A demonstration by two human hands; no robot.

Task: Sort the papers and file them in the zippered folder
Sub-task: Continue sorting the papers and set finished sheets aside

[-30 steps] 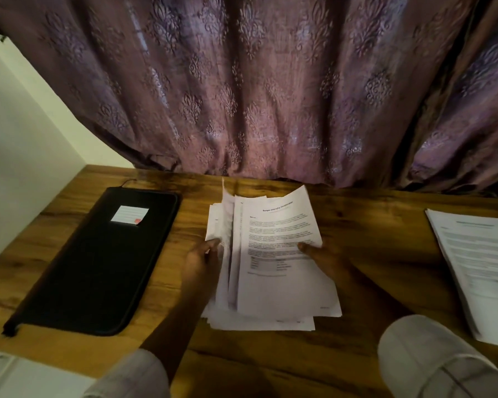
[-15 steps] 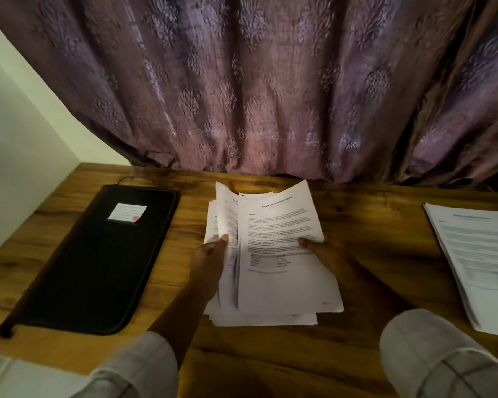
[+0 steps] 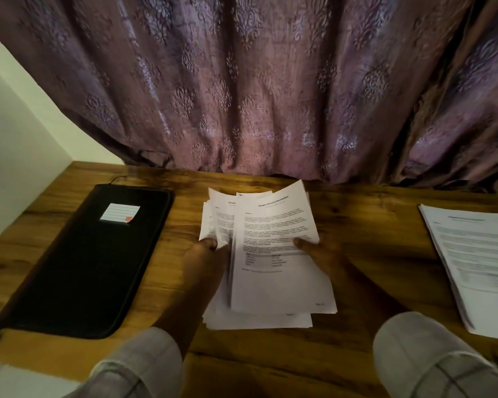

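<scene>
Your left hand pinches the left edge of the papers, and your right hand holds the top sheet by its right edge. The pile sits between your hands on the table. The zippered folder lies closed, off to the left.

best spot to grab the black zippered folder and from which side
Take the zippered folder by its long right edge with the left hand. It lies flat and closed on the desk, and that edge faces the hand, clear of the paper stack.
</scene>
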